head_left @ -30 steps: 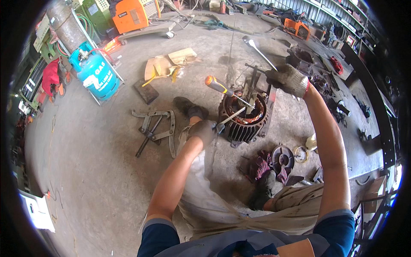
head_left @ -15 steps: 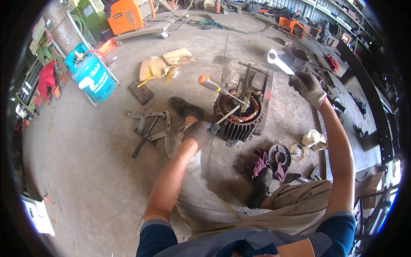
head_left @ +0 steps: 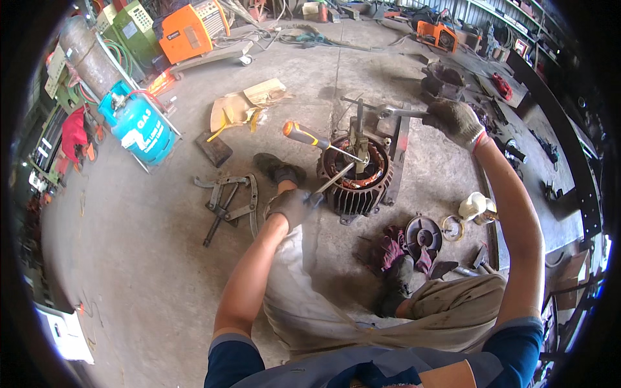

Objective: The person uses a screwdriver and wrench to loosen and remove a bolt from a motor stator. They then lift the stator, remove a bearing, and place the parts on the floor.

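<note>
A motor housing with copper windings stands open-end up on the concrete floor, and a puller rises from its centre. My gloved left hand is closed round the handle of a screwdriver, its metal shaft slanting into the housing. A second screwdriver with an orange and grey handle leans into the middle, untouched. In my gloved right hand is a wrench, held level. Its ring end is at the puller's top, by a thin crossbar; I cannot tell whether it is seated.
A larger jaw puller and a dark block lie left. Near my right foot are a round end cover, a purple rag and a hammer. Cardboard, a blue gas cylinder and an orange machine stand farther off.
My right hand has swung the wrench down and left, from raised in the air to the puller's top. My left hand stays on its screwdriver, shifted slightly in view.
</note>
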A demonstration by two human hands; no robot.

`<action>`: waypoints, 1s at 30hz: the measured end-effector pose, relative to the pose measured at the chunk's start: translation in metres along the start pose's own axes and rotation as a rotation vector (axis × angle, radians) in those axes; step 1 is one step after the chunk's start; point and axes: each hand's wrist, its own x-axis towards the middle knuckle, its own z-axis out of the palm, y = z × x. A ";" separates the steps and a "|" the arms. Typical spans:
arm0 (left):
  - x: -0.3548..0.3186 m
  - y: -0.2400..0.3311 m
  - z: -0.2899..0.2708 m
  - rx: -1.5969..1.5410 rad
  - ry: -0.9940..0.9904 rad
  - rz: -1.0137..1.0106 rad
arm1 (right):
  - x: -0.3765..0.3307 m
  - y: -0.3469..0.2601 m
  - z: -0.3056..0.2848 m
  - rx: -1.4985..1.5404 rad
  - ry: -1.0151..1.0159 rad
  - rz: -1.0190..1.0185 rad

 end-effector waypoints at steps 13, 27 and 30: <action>-0.004 0.005 -0.020 -0.114 -0.182 -0.032 | 0.053 0.011 0.010 -0.001 -0.011 -0.143; -0.009 -0.039 0.016 -1.096 -0.448 -0.103 | 0.012 -0.034 0.005 0.062 -0.083 0.116; -0.017 -0.032 0.016 -1.275 -0.551 -0.098 | 0.008 -0.048 0.006 0.014 -0.089 0.189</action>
